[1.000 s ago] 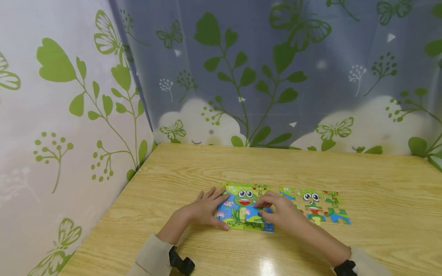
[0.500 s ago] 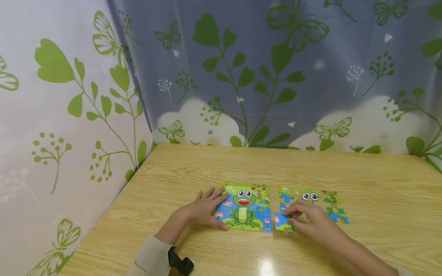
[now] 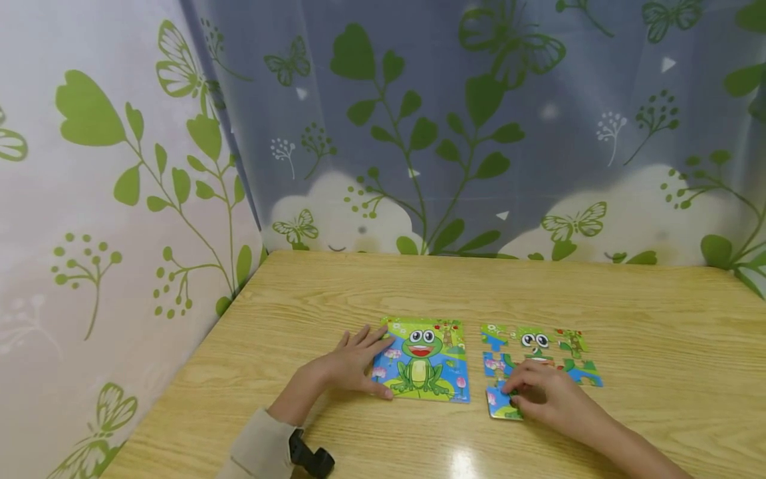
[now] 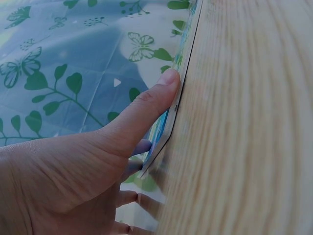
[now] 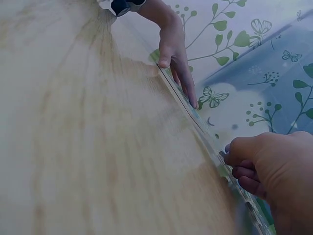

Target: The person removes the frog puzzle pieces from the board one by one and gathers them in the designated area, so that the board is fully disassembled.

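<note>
In the head view, my left hand (image 3: 344,371) lies with spread, straight fingers over the left edge of a square frog picture board (image 3: 421,372). The left wrist view has the left thumb (image 4: 164,85) on the rim of that thin board. To the right, my right hand (image 3: 556,396) pinches a puzzle piece (image 3: 501,406) in blue and green with a pink flower, between thumb and fingers. It sits at the lower-left corner of a partly joined frog puzzle (image 3: 535,340). The hand covers part of the puzzle's lower rows. In the right wrist view the held piece is hard to make out.
Several puzzle pieces lie in rows with gaps between them, such as the tree piece (image 3: 574,342) at the upper right. A wooden table (image 3: 323,293) bears everything. Patterned cloth (image 3: 407,133) hangs behind and to the left.
My right hand has carried the corner piece from over the board's lower right across to the puzzle's lower-left corner. The left hand has stayed on the board.
</note>
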Demonstrator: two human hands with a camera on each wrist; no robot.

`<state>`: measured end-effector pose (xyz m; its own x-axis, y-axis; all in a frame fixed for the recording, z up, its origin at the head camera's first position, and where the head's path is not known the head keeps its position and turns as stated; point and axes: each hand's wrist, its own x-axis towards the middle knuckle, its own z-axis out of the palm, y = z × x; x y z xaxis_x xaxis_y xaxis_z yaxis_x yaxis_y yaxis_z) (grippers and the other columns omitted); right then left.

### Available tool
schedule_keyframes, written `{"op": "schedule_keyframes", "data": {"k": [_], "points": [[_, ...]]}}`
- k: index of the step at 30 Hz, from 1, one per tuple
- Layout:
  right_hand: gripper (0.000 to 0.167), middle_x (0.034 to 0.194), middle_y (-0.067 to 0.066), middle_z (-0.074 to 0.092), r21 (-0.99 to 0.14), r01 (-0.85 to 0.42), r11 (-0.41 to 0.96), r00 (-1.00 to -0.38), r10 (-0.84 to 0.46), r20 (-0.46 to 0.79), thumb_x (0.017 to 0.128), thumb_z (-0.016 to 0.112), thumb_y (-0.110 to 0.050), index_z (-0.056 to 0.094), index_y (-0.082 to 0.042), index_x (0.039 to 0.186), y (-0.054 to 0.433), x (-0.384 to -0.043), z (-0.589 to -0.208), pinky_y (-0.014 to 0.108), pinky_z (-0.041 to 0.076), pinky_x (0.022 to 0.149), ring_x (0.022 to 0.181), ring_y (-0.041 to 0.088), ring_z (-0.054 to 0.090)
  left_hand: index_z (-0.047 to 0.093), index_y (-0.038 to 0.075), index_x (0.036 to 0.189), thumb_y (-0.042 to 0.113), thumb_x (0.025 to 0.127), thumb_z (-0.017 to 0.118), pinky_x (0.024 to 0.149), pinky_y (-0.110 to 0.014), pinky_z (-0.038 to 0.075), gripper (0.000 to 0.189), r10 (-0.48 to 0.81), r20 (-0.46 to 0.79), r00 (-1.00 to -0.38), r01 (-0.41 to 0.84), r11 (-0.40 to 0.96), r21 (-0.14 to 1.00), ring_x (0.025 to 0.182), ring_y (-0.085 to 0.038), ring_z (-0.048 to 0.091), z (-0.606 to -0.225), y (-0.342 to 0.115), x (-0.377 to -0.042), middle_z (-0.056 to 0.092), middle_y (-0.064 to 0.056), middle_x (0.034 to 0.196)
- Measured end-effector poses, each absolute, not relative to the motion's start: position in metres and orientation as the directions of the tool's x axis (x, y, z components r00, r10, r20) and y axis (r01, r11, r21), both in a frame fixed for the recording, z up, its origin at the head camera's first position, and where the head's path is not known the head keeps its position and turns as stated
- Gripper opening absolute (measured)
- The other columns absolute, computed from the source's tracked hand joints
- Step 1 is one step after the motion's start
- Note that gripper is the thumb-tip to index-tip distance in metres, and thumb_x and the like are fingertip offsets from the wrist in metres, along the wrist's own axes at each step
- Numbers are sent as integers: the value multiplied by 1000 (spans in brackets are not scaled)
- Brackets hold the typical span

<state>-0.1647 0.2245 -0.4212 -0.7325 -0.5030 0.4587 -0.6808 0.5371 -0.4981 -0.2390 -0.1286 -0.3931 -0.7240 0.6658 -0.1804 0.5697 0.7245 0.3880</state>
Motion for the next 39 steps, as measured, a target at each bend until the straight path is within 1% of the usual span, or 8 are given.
{"op": "schedule_keyframes", "data": {"k": [11,14,19,25,31,34,37,39], "points": [[30,94,-14,56,-457,-720,522,-694,-546,470,75,72,3,66,-23,90,227,-167,-426,21,47,69,83,6,53,19,16,148,57,76,65,103,-57,-1,95,663,-179,-727,571,728,380,136,-32,-3,-394,-128,-240,5,-6,153],[30,94,-14,55,-450,-722,526,-692,-552,465,75,72,2,66,-23,90,227,-167,-425,21,47,69,83,6,53,19,16,148,58,76,64,103,-57,-1,95,660,-180,-729,570,731,375,137,-32,-3,-395,-128,-240,5,-6,153],[30,95,-15,55,-433,-717,546,-697,-556,453,76,71,1,65,-24,90,227,-167,-424,23,47,70,84,6,52,20,16,148,56,76,65,103,-57,-1,94,661,-178,-729,568,728,384,136,-32,-2,-395,-128,-240,6,-6,153],[30,95,-16,54,-383,-740,553,-671,-560,487,76,72,0,65,-25,90,223,-166,-421,27,47,69,84,6,52,20,17,148,56,77,65,103,-57,-1,93,663,-179,-727,570,727,383,136,-33,-2,-395,-129,-240,5,-6,153],[25,93,-12,56,-433,-762,481,-647,-571,505,77,69,3,65,-19,90,210,-168,-410,24,48,64,79,8,55,19,18,148,56,77,65,103,-58,0,93,662,-185,-727,569,730,378,136,-32,-3,-396,-130,-241,4,-5,153],[22,94,-11,56,-481,-740,471,-670,-581,462,80,67,2,66,-17,91,200,-172,-404,23,48,62,79,9,54,19,18,148,56,77,64,102,-58,0,93,663,-187,-725,571,730,376,136,-33,-3,-395,-130,-240,4,-5,153],[21,95,-11,55,-504,-722,473,-684,-595,422,83,65,1,66,-17,92,187,-178,-400,23,46,60,77,9,51,19,17,148,56,77,64,102,-58,-1,93,667,-186,-721,571,725,385,136,-33,-3,-394,-129,-240,4,-6,153],[19,95,-11,55,-509,-721,470,-683,-608,406,83,65,0,66,-16,92,178,-183,-399,24,47,62,79,10,51,19,16,148,56,77,64,103,-58,-1,93,668,-185,-720,570,722,392,136,-33,-3,-393,-129,-239,4,-6,153]]}}
